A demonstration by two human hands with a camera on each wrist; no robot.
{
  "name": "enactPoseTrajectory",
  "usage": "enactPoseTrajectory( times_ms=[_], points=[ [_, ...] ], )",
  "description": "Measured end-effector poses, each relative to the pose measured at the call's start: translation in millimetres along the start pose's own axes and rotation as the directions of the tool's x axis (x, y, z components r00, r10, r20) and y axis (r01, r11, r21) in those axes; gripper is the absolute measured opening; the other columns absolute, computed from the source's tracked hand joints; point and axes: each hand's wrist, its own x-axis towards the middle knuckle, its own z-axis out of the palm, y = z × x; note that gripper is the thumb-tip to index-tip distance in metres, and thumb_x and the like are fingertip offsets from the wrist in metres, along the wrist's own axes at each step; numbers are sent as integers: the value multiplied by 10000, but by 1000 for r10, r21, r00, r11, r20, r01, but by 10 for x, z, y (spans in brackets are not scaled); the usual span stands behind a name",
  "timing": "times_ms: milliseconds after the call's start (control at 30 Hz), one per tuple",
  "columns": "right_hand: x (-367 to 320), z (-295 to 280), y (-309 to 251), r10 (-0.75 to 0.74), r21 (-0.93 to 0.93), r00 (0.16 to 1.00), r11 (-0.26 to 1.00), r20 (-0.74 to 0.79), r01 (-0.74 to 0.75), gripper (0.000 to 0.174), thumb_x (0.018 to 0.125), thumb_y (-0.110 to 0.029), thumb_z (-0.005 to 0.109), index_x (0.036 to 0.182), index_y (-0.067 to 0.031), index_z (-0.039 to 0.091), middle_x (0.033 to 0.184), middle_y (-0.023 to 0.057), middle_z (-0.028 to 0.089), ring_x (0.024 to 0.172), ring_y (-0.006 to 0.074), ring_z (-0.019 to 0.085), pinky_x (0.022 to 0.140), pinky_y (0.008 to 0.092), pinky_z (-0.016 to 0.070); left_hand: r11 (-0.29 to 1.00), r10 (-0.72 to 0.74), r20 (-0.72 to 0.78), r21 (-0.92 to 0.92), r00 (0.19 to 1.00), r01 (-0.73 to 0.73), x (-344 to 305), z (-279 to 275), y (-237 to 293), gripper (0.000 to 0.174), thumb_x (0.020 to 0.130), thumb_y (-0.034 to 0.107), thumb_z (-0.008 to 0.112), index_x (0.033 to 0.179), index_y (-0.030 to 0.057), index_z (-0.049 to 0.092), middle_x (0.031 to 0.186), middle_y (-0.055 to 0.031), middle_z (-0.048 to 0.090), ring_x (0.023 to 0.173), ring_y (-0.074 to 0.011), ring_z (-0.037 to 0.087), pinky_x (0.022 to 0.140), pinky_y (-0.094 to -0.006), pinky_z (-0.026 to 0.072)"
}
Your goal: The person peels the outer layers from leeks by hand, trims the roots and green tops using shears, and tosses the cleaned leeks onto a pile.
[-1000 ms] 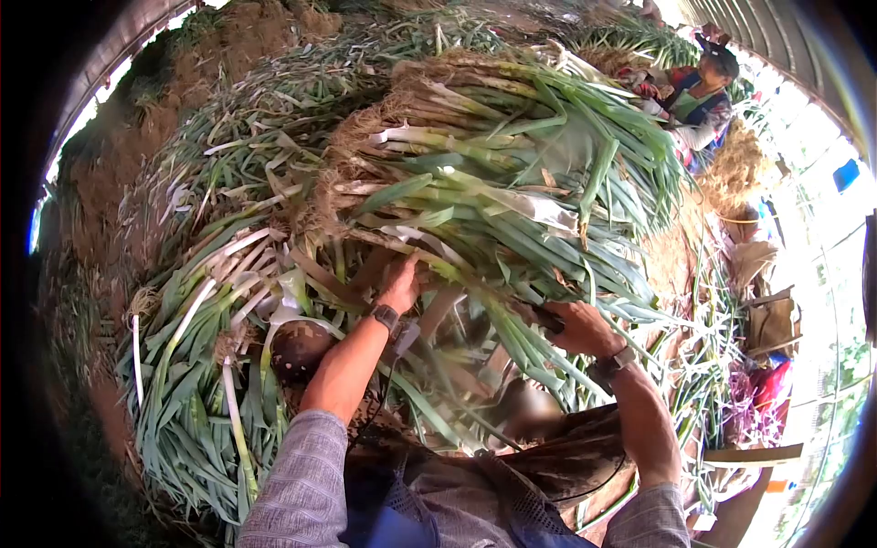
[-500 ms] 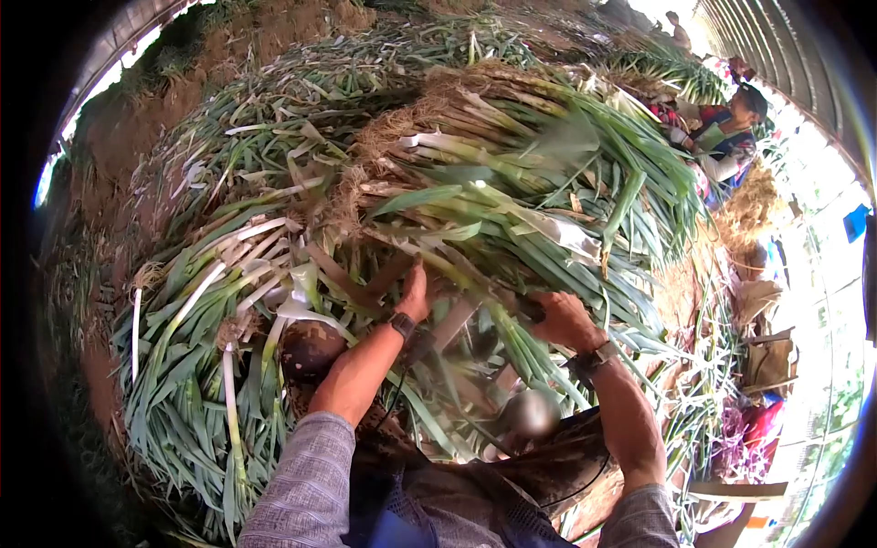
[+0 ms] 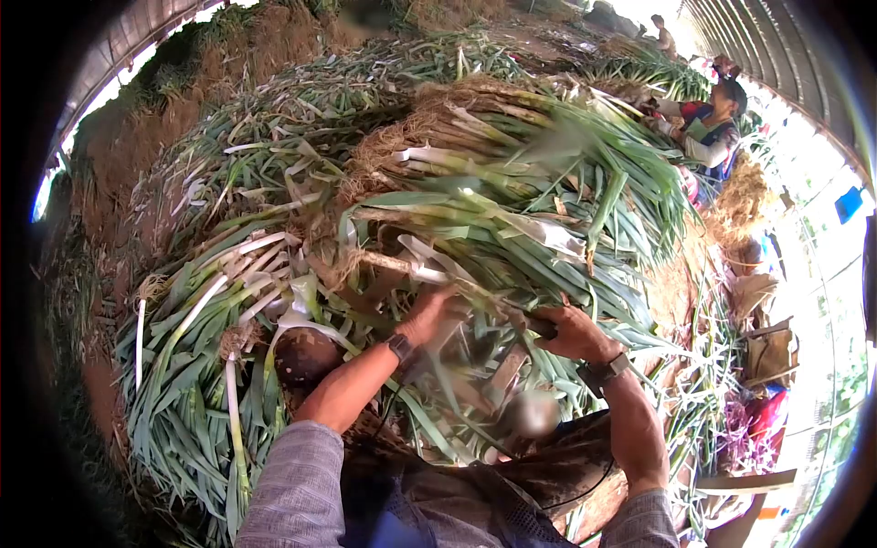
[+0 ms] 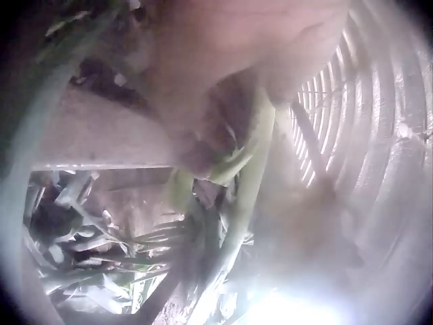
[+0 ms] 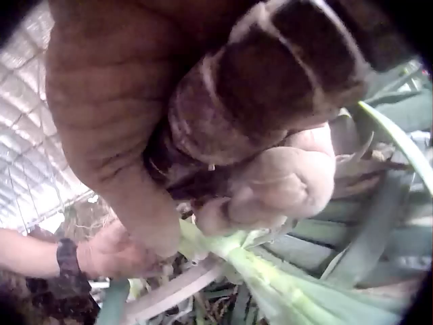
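A leek [image 3: 400, 264] lies slanted in front of the body, its roots at the left and its leaves toward the lower right. My right hand [image 3: 577, 334] grips a dark, banded handle [image 5: 270, 81], with thumb and fingertips on the leek's green part [image 5: 230, 247]. Just below the pale shaft is my left hand [image 3: 429, 315], blurred in the head view. In the left wrist view its curled fingers [image 4: 223, 74] pinch a green leaf strip [image 4: 254, 166]; the strip's far end is blurred.
A large heap of leeks [image 3: 512, 173] rises ahead, roots to the left. More leeks [image 3: 183, 402] lie at the left beside a dark rounded thing [image 3: 306, 354]. Another person [image 3: 713, 132] is at the upper right. Brownish bars [image 3: 505, 373] stand below the hands.
My left hand has moved down and right from the leek's shaft, where more white now shows. The rooted end sits slightly lower. My right hand keeps its grip.
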Motion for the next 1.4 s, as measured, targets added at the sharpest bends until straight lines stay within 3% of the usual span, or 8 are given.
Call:
enactPoseTrajectory(
  times_ms=[700,800,867,967,1000,1200,1300,1400],
  points=[
    [334,153,-564,-64,-207,993,977,-96,43,301,771,-160,676,1069,-119,676,872,157,689,802,360,664,677,447,523,979,122,-124,181,985,-98,-109,114,181,233,985,241,510,982,21,588,878,-73,638,733,-142,643,624,-268,522],
    [375,247,-601,-49,-132,995,991,-88,37,304,770,-179,672,1068,-121,665,849,156,685,785,371,658,676,455,516,666,134,-102,745,986,-14,-112,22,140,334,977,77,502,1311,61,493,1069,-65,601,921,-162,628,771,-306,548],
    [437,273,-683,-27,-132,998,991,-57,19,290,768,-175,669,1053,-120,664,840,155,682,779,373,655,671,455,514,947,207,-112,271,972,-171,-189,311,207,142,961,135,495,1002,18,565,846,-63,623,699,-116,610,581,-261,503],
    [499,223,-768,-20,-134,999,991,-30,16,271,768,-167,662,1036,-122,664,831,152,678,773,373,653,665,455,511,895,292,28,344,956,-284,-184,203,140,129,972,111,480,1025,19,552,815,-51,610,674,-126,598,583,-257,504],
    [504,221,-806,-25,-123,999,992,-29,21,268,769,-163,658,1034,-125,665,831,150,679,772,371,653,663,454,511,967,253,60,-53,966,-250,-122,181,155,137,968,90,482,1048,4,553,789,-48,607,659,-132,599,585,-264,507],
    [525,316,-736,-22,-79,998,997,-67,17,274,774,-169,660,1043,-114,666,827,162,675,769,376,650,663,454,513,927,121,-188,373,975,-43,-92,96,85,391,972,175,557,1317,48,427,968,-30,595,768,-144,575,580,-288,472],
    [482,165,-734,-17,-107,1000,994,-20,14,296,779,-170,666,1070,-117,669,853,159,685,784,367,657,679,448,521,906,116,16,407,993,-113,3,-59,48,343,1002,277,504,1265,59,475,965,-29,595,781,-139,571,588,-291,468],
    [363,49,-609,30,-29,995,999,-90,-33,406,749,-224,731,1135,-115,671,892,163,693,804,339,671,724,426,530,998,55,-32,-25,998,-56,-51,78,284,269,993,260,473,1110,35,562,945,-98,642,830,-206,642,707,-370,539]
  ],
)
